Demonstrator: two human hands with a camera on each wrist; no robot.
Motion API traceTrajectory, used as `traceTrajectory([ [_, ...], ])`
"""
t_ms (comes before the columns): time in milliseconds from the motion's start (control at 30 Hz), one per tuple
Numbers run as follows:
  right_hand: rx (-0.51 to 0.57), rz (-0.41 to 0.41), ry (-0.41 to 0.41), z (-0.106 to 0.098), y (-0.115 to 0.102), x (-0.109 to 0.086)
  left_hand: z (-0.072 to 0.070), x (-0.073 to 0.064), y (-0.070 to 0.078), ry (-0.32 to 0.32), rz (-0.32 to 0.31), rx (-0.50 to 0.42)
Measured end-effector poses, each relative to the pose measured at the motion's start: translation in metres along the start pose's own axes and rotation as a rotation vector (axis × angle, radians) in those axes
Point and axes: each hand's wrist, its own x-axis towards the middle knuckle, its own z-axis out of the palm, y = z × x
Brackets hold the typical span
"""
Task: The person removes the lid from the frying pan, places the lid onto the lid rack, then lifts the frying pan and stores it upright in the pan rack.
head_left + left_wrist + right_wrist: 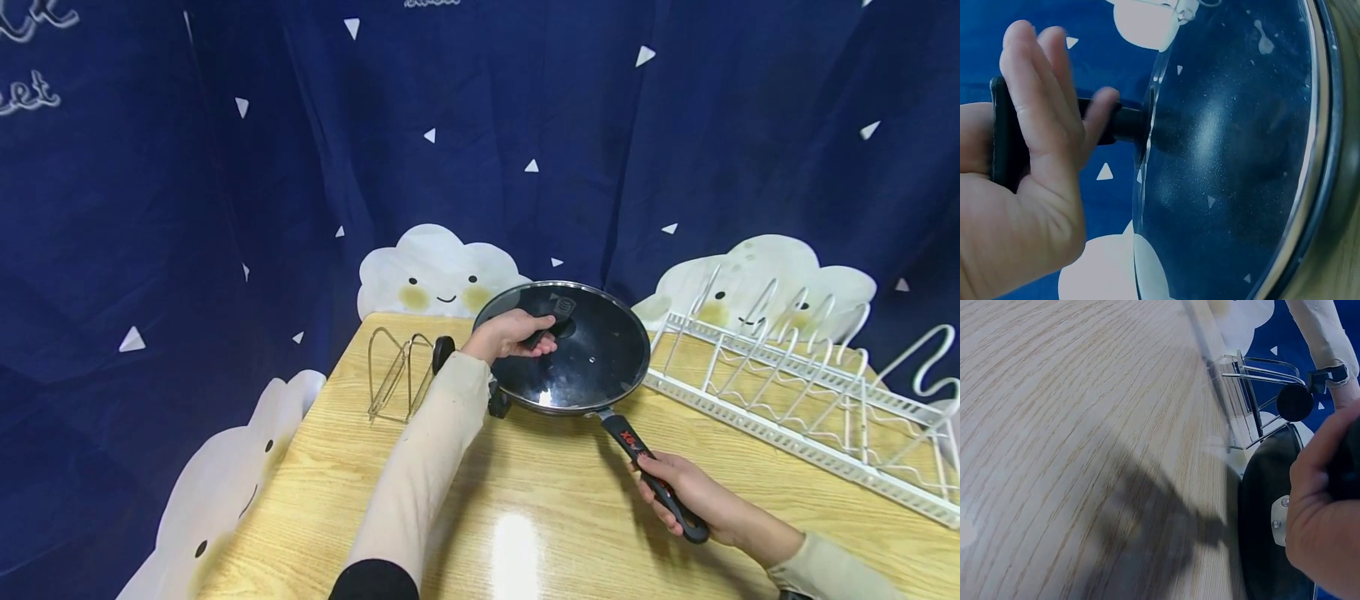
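Observation:
A dark frying pan (1266,494) is covered by a glass lid (600,342) with a metal rim. My left hand (517,333) reaches over the lid from the left and holds its black knob (1007,137). In the left wrist view, several fingers of that hand extend fairly straight along the knob, which passes between fingers and palm. My right hand (693,492) grips the pan's black handle (621,431), fingers wrapped around it near the end. Beneath the pan, a shadow falls on the wooden table (1085,394).
Left of the pan stands a small wire rack (390,379), with a round black disc (442,354) beside it. A long white dish rack (757,425) stands on the right. Behind the table hangs a blue curtain (480,192) with cloud prints.

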Motion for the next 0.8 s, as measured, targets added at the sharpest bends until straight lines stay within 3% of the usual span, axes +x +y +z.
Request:
traceTrajectory([
  [233,0.008,0.008,0.015,0.0002,-0.0002,-0.0001,0.0007,0.0024,-0.0016,0.009,0.011,-0.081],
  [533,-0.016,-0.002,0.016,0.0014,-0.0015,-0.0022,0.0039,0.0015,-0.0035,0.021,0.052,-0.067],
  [800,-0.05,-0.008,0.031,0.0014,-0.0002,-0.0019,0.0042,0.0065,-0.0075,0.007,0.056,-0.214],
])
